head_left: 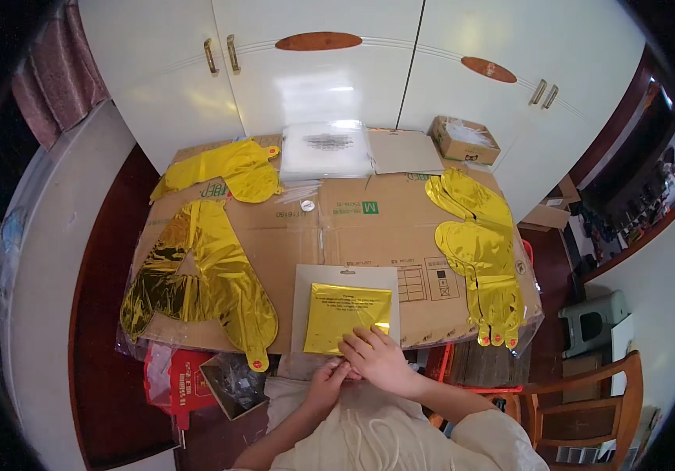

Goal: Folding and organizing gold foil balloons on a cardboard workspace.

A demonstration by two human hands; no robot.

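Observation:
A folded gold foil packet (pixel 347 297) with dark printing lies on a pale grey backing card (pixel 300 308) with a hang slot, at the table's front edge. Over the packet's lower right corner rests my right hand (pixel 381 363), its fingers apart on the foil and its thumb side by my left hand. My left hand (pixel 328 385) is just below the card's lower edge, fingertips pinched together; what they hold, if anything, is hidden. Flat gold foil balloons lie around: one A-shaped (pixel 231 286) at left, another (pixel 224 169) behind it, and a stack (pixel 475 235) at right.
Flattened cardboard (pixel 275 235) covers the table. At the back are clear plastic sleeves (pixel 324 153), grey cards (pixel 404 151) and a small carton (pixel 465 141) against white cabinets. A wooden chair (pixel 589 400) stands right; a red bag (pixel 176 381) and an open box (pixel 235 385) sit below left.

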